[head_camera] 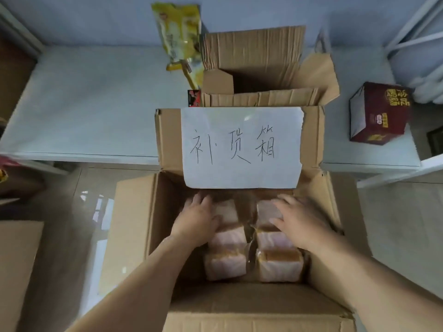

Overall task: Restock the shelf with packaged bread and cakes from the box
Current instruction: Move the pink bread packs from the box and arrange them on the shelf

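Observation:
An open cardboard box point(134, 226) stands on the floor below me, with a handwritten paper label point(241, 147) on its far flap. Inside lie several clear-wrapped bread packs in two rows, such as one at the near left point(225, 264) and one at the near right point(279, 267). My left hand point(195, 220) rests flat on the far-left pack, fingers spread. My right hand point(300, 220) lies on the far-right pack, fingers spread too. Neither hand has closed around a pack. A white shelf board point(84, 111) runs across behind the box.
On the shelf stand a second open cardboard box point(263, 68), a yellow snack packet point(178, 37) leaning on the wall, and a dark red carton point(380, 113) at the right. More cardboard point(16, 271) lies at the left on the floor.

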